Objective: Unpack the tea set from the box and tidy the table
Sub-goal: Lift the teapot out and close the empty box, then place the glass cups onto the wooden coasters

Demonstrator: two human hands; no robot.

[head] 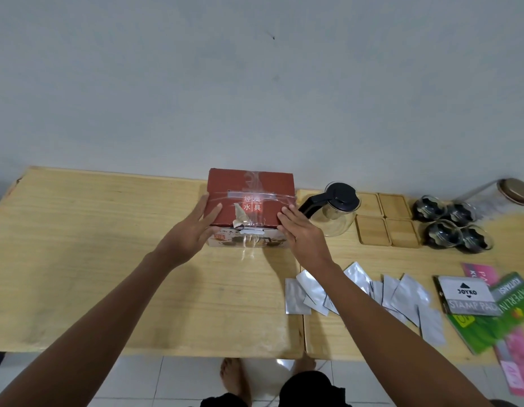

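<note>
Bracing the red box between my left hand and right hand, fingers straight and open, steadying it; glass teapot stands just right of it.

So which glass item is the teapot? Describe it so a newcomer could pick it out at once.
On the wooden table, look just right of the red box that both hands flank. The glass teapot stands there, left of four wooden coasters. Unlike the dark glass cups farther right, it has a black lid and handle.
</note>
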